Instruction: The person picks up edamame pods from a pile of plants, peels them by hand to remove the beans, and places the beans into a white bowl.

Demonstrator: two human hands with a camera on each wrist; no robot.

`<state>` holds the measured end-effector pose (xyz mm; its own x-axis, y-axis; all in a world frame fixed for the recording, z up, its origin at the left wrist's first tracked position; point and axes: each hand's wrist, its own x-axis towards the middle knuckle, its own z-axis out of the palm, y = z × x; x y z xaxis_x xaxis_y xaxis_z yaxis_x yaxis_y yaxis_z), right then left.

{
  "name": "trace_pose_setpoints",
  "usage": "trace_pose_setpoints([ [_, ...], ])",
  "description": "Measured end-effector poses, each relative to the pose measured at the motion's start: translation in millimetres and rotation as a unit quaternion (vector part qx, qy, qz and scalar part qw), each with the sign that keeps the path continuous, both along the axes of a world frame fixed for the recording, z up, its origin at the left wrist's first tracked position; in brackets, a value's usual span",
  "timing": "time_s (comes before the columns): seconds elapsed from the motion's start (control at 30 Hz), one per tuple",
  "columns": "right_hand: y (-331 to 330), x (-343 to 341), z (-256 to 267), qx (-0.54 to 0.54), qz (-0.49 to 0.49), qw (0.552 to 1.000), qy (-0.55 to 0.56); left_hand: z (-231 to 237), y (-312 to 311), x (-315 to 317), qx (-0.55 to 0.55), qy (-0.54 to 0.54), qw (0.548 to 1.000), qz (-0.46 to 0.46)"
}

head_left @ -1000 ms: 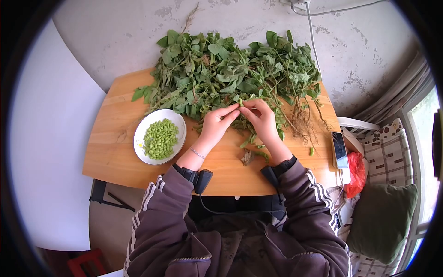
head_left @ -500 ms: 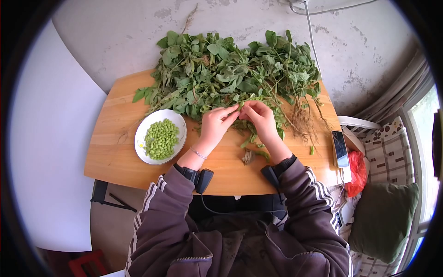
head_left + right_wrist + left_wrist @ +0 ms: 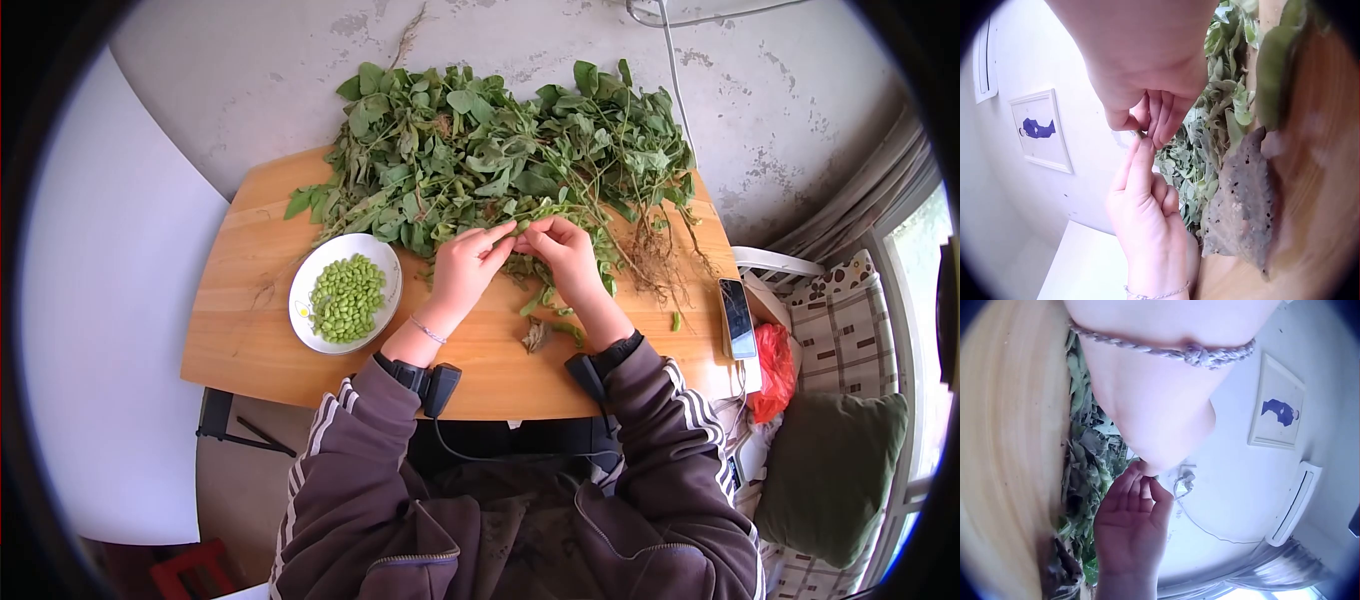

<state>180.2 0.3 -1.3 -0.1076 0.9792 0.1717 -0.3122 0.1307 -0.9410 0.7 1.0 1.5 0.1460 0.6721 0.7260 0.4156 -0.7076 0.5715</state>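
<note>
A small green soybean pod (image 3: 522, 227) sits between the fingertips of both hands, at the front edge of the plant pile. My left hand (image 3: 468, 262) pinches it from the left, thumb against index finger. From the other side my right hand (image 3: 568, 258) pinches it with curled fingers; the right wrist view shows the fingertips meeting, mostly covering the pod. To the left stands a white bowl (image 3: 299, 285) holding many shelled green beans (image 3: 347, 298). Uprooted leafy soybean plants (image 3: 450, 150) are heaped behind the hands.
Below the right hand lie a dry leaf (image 3: 535, 338) and a pod (image 3: 570, 332). Another loose pod (image 3: 676, 321) is further right, near the plants' roots (image 3: 655, 265). A phone (image 3: 737, 318) stands at the table's right edge, with a red plastic bag (image 3: 772, 372) beyond.
The pod stood more upright between the fingertips a second ago and now lies lower and more slanted. The right fingers have shifted slightly; both arms stay nearly in place.
</note>
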Motion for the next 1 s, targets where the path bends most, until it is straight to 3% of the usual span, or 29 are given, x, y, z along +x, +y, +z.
trace_pose_setpoints([
  [0.3, -5.0, -0.9, 8.0, -0.032, 0.028, 0.998, 0.052, 0.5, 2.4, -0.5, 0.005, -0.006, 1.000, 0.002],
  [0.5, -1.4, -0.1, 3.0, -0.019, 0.014, 1.000, -0.003, 2.2, 0.9, -2.5, 0.012, 0.044, 0.999, 0.020],
  [1.0, 2.2, 0.3, -3.9, -0.004, 0.016, 1.000, -0.015, 0.4, 0.5, -2.9, 0.023, 0.059, 0.998, 0.015],
])
